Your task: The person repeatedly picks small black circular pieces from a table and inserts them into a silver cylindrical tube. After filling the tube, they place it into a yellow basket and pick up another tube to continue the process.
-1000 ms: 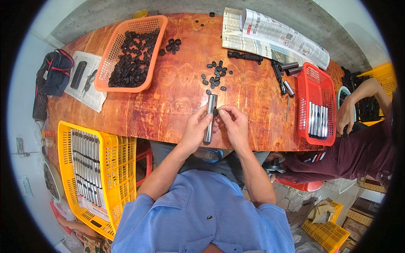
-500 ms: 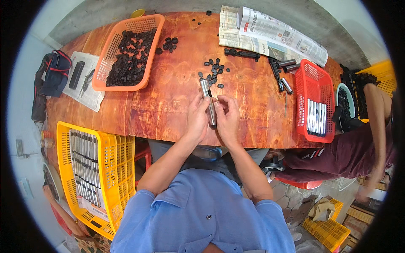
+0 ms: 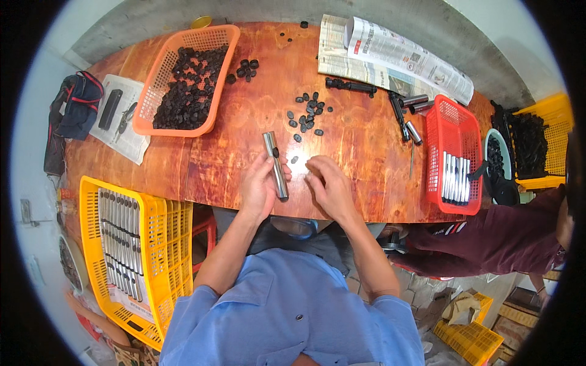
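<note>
My left hand [image 3: 259, 188] is closed around a shiny metal tube [image 3: 278, 173], tilted with its far end to the left. A black oval piece [image 3: 275, 152] sits on the tube's side, and its near end is dark. My right hand [image 3: 331, 186] hovers to the right of the tube, fingers bent and apart from the thumb, with nothing visible between them. Just left of its fingertips, a small black oval button [image 3: 295, 160] lies on the wooden table [image 3: 232, 161]. Farther back is a loose group of similar black buttons [image 3: 311, 108].
An orange basket [image 3: 218, 97] of black parts stands back left. On the right is a red basket [image 3: 434, 152] with metal tubes. A yellow crate [image 3: 168, 244] of finished-looking tubes is beside me at left. Newspaper [image 3: 403, 53] lies at the back; a person in maroon [image 3: 488, 241] sits right.
My left hand has carried the tube leftward, and my right hand has come away from it. A black button now shows on the table between them. The neighbour's arm at right has lowered.
</note>
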{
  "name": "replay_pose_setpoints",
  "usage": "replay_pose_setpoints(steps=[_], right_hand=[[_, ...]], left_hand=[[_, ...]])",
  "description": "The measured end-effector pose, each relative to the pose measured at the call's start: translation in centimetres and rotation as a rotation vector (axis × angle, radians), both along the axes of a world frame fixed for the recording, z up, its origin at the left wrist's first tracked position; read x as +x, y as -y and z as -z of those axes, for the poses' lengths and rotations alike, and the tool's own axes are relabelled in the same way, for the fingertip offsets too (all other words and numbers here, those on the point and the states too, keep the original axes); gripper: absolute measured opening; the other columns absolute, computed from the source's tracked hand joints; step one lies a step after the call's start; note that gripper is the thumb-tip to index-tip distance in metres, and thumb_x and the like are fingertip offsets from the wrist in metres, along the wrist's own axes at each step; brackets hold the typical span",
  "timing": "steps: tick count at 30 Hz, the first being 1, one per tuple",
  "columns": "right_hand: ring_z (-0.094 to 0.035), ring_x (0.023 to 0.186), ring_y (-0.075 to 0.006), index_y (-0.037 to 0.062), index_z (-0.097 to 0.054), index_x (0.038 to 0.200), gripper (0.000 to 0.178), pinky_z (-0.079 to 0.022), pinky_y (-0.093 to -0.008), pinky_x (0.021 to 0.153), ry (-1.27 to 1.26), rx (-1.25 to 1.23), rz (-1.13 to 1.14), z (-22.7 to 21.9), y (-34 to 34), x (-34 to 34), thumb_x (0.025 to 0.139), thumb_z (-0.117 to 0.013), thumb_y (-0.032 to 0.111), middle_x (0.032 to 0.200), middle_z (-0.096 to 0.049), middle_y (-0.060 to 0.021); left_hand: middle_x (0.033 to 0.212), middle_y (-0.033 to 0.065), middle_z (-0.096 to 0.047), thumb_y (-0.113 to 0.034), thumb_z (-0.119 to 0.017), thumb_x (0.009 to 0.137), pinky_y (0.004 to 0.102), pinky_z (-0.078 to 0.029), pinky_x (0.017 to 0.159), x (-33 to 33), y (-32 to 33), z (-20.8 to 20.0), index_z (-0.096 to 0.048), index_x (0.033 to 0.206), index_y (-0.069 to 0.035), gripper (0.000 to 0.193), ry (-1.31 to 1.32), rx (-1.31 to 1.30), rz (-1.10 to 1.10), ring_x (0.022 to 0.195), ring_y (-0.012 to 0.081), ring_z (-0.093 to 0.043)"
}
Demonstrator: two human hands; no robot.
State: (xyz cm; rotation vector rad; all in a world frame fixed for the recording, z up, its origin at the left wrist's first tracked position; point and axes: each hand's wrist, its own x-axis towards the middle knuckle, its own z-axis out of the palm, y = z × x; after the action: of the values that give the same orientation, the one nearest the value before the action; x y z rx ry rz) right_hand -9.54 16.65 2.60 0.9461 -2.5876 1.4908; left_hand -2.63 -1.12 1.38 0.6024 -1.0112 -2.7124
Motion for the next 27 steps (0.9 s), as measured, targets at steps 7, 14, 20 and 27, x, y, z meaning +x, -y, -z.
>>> replay_pose_setpoints(steps=[7, 14, 20, 27], right_hand=[[-0.065, 0.095, -0.0359, 0.0003, -0.070, 0.110, 0.021, -0.052, -0.0410, 0.084, -0.144, 0.080, 0.199, 0.4, 2.5, -8.6, 0.091, -0.066, 0.005, 0.099, -0.066, -0.0172], [-0.064, 0.091, -0.0370, 0.0012, -0.067, 0.101, 0.013, -0.052, -0.0424, 0.080, -0.321, 0.281, 0.105, 0.1, 3.3, -10.6, 0.088, -0.068, 0.002, 0.098, -0.062, -0.0167], [-0.065, 0.090, -0.0365, -0.0011, -0.063, 0.097, 0.013, -0.053, -0.0420, 0.077, -0.282, 0.273, 0.122, 0.9, 2.0, -9.9, 0.087, -0.070, 0.003, 0.097, -0.064, -0.0169], [-0.066, 0.090, -0.0349, 0.0011, -0.066, 0.105, 0.018, -0.053, -0.0421, 0.077, -0.134, 0.221, 0.165, -1.1, 2.7, -9.2, 0.088, -0.071, 0.006, 0.098, -0.065, -0.0166]], left_hand=[[0.104, 0.0096, -0.063, -0.019, -0.049, 0.107, 0.0343, -0.057, 0.080, -0.1, 0.0, 0.9, -0.050, 0.133, -0.001, 0.032, -0.019, -0.051, 0.080, 0.088, 0.0186, -0.065], [0.105, 0.0105, -0.062, -0.020, -0.051, 0.106, 0.0341, -0.057, 0.081, 0.2, 0.1, 1.4, -0.047, 0.138, 0.000, 0.038, -0.060, -0.065, 0.099, 0.088, 0.0182, -0.065], [0.107, 0.0117, -0.062, -0.017, -0.051, 0.106, 0.0348, -0.057, 0.083, 0.1, 0.2, 1.6, -0.046, 0.139, 0.000, 0.038, -0.072, -0.049, 0.134, 0.091, 0.0186, -0.065], [0.107, 0.0111, -0.062, -0.017, -0.051, 0.106, 0.0346, -0.057, 0.084, 0.1, 0.4, 1.6, -0.046, 0.140, -0.001, 0.037, -0.070, -0.036, 0.149, 0.091, 0.0179, -0.065]])
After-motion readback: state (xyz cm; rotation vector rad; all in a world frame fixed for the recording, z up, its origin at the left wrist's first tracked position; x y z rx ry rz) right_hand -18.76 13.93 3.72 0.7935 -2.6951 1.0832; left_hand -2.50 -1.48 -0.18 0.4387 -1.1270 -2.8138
